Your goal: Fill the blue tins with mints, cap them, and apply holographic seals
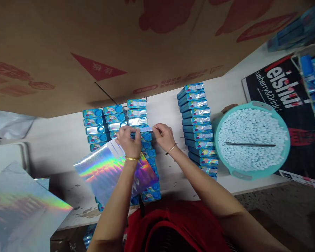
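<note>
a narrow holographic strip (146, 129) lies crosswise over the blue tins (136, 120), its long axis running left to right. the left hand (128, 138) and right hand (163, 135) pinch its two ends. a holographic sheet (112, 173) sits under the left wrist on the white surface (60, 143), below a cardboard box (94, 45).

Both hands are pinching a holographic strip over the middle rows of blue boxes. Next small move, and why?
Probably press the strip down flat onto the blue box beneath it. The left hand and right hand each pinch one end, holding it stretched just over that box. The holographic sheet lies under the left wrist. Boxes farther up the row already show shiny strips; nearer ones look bare.
</note>
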Tool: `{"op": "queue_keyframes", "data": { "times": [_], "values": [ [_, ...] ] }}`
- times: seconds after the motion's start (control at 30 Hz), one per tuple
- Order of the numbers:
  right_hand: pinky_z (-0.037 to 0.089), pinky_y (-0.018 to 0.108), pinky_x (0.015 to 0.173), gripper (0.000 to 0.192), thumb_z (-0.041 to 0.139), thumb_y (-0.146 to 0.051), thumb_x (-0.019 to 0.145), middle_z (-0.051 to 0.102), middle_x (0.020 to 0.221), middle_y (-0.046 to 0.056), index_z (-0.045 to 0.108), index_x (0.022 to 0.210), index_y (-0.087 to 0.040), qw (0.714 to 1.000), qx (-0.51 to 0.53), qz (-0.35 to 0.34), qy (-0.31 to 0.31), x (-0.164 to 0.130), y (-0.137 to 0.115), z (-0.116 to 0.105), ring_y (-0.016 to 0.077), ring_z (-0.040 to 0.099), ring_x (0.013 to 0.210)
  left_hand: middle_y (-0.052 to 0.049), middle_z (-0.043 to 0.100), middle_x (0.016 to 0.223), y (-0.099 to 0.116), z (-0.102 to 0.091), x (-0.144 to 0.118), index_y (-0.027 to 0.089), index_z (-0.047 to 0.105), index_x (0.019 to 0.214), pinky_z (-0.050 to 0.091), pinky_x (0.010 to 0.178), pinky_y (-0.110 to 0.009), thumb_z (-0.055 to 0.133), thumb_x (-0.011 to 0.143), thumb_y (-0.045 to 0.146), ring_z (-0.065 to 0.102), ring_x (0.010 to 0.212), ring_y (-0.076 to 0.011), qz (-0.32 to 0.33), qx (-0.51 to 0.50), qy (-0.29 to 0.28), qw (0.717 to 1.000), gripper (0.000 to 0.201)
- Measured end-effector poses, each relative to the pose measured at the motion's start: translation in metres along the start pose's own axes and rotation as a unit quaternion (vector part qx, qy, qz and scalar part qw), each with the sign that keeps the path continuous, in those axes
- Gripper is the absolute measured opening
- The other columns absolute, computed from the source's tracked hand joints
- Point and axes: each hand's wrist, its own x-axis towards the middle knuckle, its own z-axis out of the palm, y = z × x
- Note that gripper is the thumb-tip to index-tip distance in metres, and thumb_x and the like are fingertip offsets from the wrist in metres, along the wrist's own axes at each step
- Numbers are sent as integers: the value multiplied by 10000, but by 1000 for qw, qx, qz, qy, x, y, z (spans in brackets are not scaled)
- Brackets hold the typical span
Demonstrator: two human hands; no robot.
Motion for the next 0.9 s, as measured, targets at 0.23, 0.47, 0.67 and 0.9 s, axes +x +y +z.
{"op": "queue_keyframes", "data": {
  "times": [0.23,0.47,0.67,0.9],
  "values": [
    [408,311,752,208,519,-302,904,615,793,27,671,992,-190,1000,22,6,9,-3,15,15,183,544,764,-98,608,1049,1,2,2,189,660,895,304,831,-389,664,786,336,501,1012,-288,7,86,-21,996,183],
    [440,343,849,519,339,-113,913,553,980,63,533,1368,-270,995,-1,-93,-39,-25,29,22,198,524,941,-80,568,1315,-11,-8,-14,287,661,1144,290,850,-447,475,834,111,454,1116,-310,156,133,-70,976,402],
    [406,423,861,578,395,-82,847,556,1190,158,467,1418,-136,981,-175,-73,-41,-28,18,8,285,460,1031,-100,583,1292,-33,-36,-8,256,634,1175,342,893,-425,462,884,199,488,1139,-278,189,77,-80,976,343],
    [394,409,900,506,366,-78,909,523,1398,93,499,1384,-188,925,-135,-296,-197,-44,-59,58,260,460,1107,-124,650,971,-102,-112,9,157,676,1030,398,817,-371,505,887,287,558,909,-246,128,155,-24,979,258]
  ]
}}
